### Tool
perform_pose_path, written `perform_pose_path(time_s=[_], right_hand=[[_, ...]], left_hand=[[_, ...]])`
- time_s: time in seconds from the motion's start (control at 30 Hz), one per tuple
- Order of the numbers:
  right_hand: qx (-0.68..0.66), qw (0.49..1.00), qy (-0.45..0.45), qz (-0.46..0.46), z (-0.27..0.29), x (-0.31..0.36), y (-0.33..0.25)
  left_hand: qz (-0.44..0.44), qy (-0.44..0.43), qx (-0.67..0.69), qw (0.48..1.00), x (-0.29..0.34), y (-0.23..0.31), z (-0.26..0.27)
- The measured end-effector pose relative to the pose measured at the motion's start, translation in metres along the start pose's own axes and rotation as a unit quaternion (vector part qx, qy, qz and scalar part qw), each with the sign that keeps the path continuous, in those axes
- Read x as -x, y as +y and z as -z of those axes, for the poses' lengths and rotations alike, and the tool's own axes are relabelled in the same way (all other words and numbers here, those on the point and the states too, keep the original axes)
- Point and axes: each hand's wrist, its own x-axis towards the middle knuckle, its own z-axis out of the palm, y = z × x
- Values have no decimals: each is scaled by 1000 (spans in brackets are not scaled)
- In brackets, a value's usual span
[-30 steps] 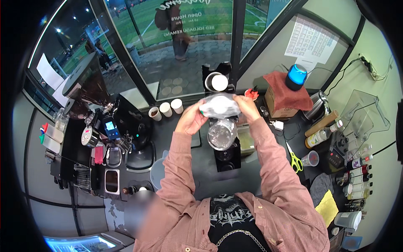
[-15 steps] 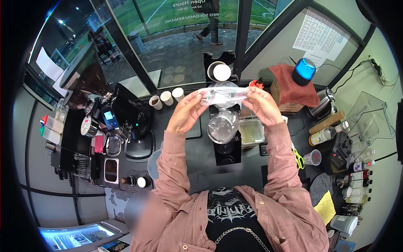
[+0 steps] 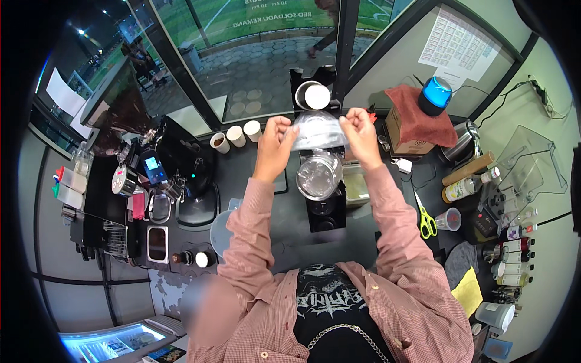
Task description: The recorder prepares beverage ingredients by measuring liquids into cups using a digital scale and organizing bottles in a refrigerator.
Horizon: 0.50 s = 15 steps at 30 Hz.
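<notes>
A clear, crinkled plastic bag (image 3: 322,140) is stretched between my two hands above the counter. My left hand (image 3: 274,148) pinches its left end between thumb and fingers. At the right end, my right hand (image 3: 362,138) has the same kind of pinch. Just below the plastic is a clear round vessel (image 3: 319,175) on a black stand (image 3: 327,222). Behind my hands, white paper cups (image 3: 317,96) sit at the top of the black apparatus. What lies directly under the plastic is partly hidden.
Three paper cups (image 3: 236,136) line the window side. To the right are a clear tub (image 3: 356,181), a cloth-topped box (image 3: 411,130), green scissors (image 3: 427,224), a plastic cup (image 3: 448,219) and several bottles (image 3: 517,260). A coffee machine (image 3: 181,163) stands left.
My hands have drawn closer together, and the plastic has bunched up between them and sags a little. The right hand has moved left. Outside, a passer-by has shifted.
</notes>
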Motion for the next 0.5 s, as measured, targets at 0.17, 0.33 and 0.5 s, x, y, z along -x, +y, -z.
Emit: perform_pose_path(time_s=[0.17, 0.33, 0.5], right_hand=[[21, 993, 113, 11, -22, 0, 15], [290, 920, 51, 259, -27, 36, -72], [536, 802, -152, 216, -35, 36, -71]], left_hand=[[-78, 148, -185, 968, -7, 0, -19], [-311, 176, -328, 874, 21, 24, -27], [-263, 38, -450, 852, 28, 53, -6]])
